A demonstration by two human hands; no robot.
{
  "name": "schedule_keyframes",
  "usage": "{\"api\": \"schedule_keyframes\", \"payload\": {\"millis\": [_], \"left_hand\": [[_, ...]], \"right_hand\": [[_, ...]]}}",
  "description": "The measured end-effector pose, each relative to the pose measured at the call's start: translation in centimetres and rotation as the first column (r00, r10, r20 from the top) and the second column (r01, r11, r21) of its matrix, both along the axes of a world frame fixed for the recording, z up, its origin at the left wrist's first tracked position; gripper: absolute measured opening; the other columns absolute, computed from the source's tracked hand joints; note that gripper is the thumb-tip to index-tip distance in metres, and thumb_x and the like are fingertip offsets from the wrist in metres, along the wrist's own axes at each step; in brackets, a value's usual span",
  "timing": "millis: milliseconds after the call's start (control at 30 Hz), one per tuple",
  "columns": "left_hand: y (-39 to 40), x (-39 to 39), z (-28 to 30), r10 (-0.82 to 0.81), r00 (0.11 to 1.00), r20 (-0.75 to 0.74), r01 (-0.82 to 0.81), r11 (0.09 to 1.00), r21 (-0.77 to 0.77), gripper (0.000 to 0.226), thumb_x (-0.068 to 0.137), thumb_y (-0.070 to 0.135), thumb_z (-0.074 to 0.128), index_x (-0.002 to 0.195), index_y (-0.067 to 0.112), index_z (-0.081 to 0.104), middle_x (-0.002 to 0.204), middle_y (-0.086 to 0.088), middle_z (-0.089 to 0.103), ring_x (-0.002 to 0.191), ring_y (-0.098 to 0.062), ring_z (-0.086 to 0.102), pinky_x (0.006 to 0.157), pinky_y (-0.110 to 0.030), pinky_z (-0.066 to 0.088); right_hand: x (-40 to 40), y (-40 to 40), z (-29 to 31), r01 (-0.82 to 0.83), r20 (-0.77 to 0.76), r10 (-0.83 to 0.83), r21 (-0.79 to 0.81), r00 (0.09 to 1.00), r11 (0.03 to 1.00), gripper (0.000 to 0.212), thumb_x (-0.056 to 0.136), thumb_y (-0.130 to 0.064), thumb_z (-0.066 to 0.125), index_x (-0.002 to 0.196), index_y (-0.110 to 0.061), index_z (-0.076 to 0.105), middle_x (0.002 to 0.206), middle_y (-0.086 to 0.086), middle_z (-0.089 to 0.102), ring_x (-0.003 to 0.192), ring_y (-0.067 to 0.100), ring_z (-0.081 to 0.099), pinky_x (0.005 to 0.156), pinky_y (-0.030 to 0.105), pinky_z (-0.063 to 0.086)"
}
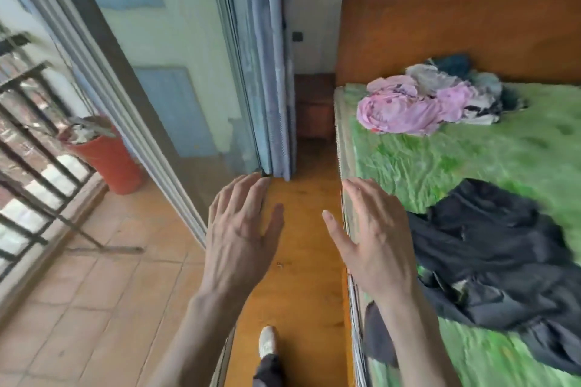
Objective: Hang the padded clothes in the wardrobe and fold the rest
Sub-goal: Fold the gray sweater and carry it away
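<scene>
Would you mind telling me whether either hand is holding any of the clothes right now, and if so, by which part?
Nothing is held. The left hand and right hand are both open in the air beside the bed; the dark garment lies untouched.

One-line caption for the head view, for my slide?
Both open hands hover beside a bed holding a dark garment.

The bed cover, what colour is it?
Green, seen in the head view: the bed cover is a crinkled bright green.

Orange floor, green-sheeted bed, glass door
</scene>
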State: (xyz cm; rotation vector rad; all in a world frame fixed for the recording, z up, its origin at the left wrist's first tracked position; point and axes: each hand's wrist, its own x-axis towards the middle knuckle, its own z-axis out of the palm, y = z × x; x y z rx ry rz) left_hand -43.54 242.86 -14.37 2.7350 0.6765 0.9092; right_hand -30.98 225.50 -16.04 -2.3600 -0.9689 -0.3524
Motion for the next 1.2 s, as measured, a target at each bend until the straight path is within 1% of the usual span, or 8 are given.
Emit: {"api": "schedule_keyframes", "payload": {"millis": [100, 267, 433, 600, 767, 867, 1000, 1200], "left_hand": [[3.7, 5.4, 0.7, -0.128, 0.992, 0.014, 0.129, 0.992, -0.019, 0.047, 0.105, 0.042, 0.052, 0.14, 0.013, 0.06, 0.144, -0.005, 0.06, 0.136, -0.027, 0.052, 0.112, -0.045, 0.043], [8.9, 13.1, 1.8, -0.315, 0.948, 0.052, 0.317, 0.948, -0.04, 0.044, 0.104, 0.04, 0.053, 0.139, 0.013, 0.06, 0.142, -0.004, 0.061, 0.134, -0.028, 0.054, 0.108, -0.046, 0.045], [11.4, 20.3, 0.3, -0.466, 0.884, 0.04, 0.468, 0.883, -0.036, 0.042, 0.105, 0.04, 0.053, 0.137, 0.013, 0.061, 0.139, -0.004, 0.062, 0.133, -0.028, 0.056, 0.106, -0.046, 0.047], [9.9, 27.1, -1.7, -0.606, 0.795, 0.026, 0.606, 0.791, -0.077, 0.043, 0.105, 0.041, 0.054, 0.136, 0.013, 0.062, 0.139, -0.005, 0.062, 0.131, -0.03, 0.056, 0.107, -0.05, 0.046], [6.5, 34.0, -2.9, -0.713, 0.701, 0.022, 0.71, 0.695, -0.111, 0.043, 0.103, 0.041, 0.055, 0.137, 0.015, 0.062, 0.138, -0.003, 0.062, 0.131, -0.028, 0.056, 0.107, -0.046, 0.047], [4.6, 38.0, -3.4, -0.774, 0.633, 0.002, 0.77, 0.63, -0.099, 0.043, 0.104, 0.042, 0.055, 0.137, 0.014, 0.062, 0.138, -0.003, 0.063, 0.132, -0.028, 0.056, 0.106, -0.047, 0.047], [1.7, 44.3, -3.6, -0.837, 0.546, -0.046, 0.835, 0.548, -0.055, 0.045, 0.105, 0.043, 0.053, 0.137, 0.013, 0.063, 0.138, -0.004, 0.063, 0.129, -0.029, 0.057, 0.106, -0.047, 0.047], [-2.3, 54.3, -3.3, -0.864, 0.498, -0.07, 0.866, 0.499, 0.002, 0.043, 0.104, 0.041, 0.056, 0.134, 0.012, 0.065, 0.135, -0.005, 0.065, 0.126, -0.028, 0.059, 0.105, -0.045, 0.048]], "right_hand": [[3.5, 2.6, 1.2, 0.107, 0.014, -0.106, -0.019, 0.994, 0.994, 0.065, 0.104, -0.062, 0.039, 0.153, -0.018, 0.048, 0.158, -0.001, 0.047, 0.149, 0.019, 0.039, 0.119, 0.049, 0.035], [9.0, 7.1, 2.9, 0.247, 0.036, -0.247, -0.002, 0.968, 0.969, 0.061, 0.104, -0.057, 0.044, 0.151, -0.019, 0.049, 0.155, -0.002, 0.049, 0.148, 0.02, 0.041, 0.119, 0.048, 0.035], [12.1, 6.9, 1.9, 0.413, 0.043, -0.411, -0.065, 0.911, 0.908, 0.059, 0.105, -0.056, 0.044, 0.15, -0.02, 0.049, 0.154, -0.001, 0.05, 0.148, 0.019, 0.04, 0.122, 0.044, 0.032], [14.1, 4.1, 0.4, 0.596, 0.032, -0.597, -0.107, 0.802, 0.796, 0.058, 0.104, -0.055, 0.044, 0.148, -0.019, 0.05, 0.153, -0.001, 0.052, 0.148, 0.02, 0.041, 0.121, 0.049, 0.034], [16.6, 0.4, -1.8, 0.739, 0.009, -0.744, -0.125, 0.668, 0.662, 0.06, 0.103, -0.056, 0.043, 0.148, -0.016, 0.052, 0.15, 0.002, 0.054, 0.146, 0.024, 0.044, 0.117, 0.051, 0.039], [19.4, -0.8, -2.9, 0.79, -0.007, -0.796, -0.114, 0.606, 0.602, 0.063, 0.103, -0.057, 0.042, 0.146, -0.014, 0.053, 0.149, 0.005, 0.056, 0.144, 0.026, 0.046, 0.115, 0.054, 0.041], [24.3, -2.3, -2.9, 0.844, -0.019, -0.846, -0.065, 0.533, 0.533, 0.061, 0.102, -0.054, 0.047, 0.147, -0.014, 0.053, 0.15, 0.005, 0.055, 0.145, 0.025, 0.046, 0.117, 0.052, 0.039], [33.2, -6.3, -2.5, 0.903, -0.095, -0.904, -0.071, 0.417, 0.424, 0.061, 0.105, -0.055, 0.043, 0.149, -0.013, 0.051, 0.15, 0.009, 0.055, 0.14, 0.03, 0.051, 0.111, 0.052, 0.044]]}}
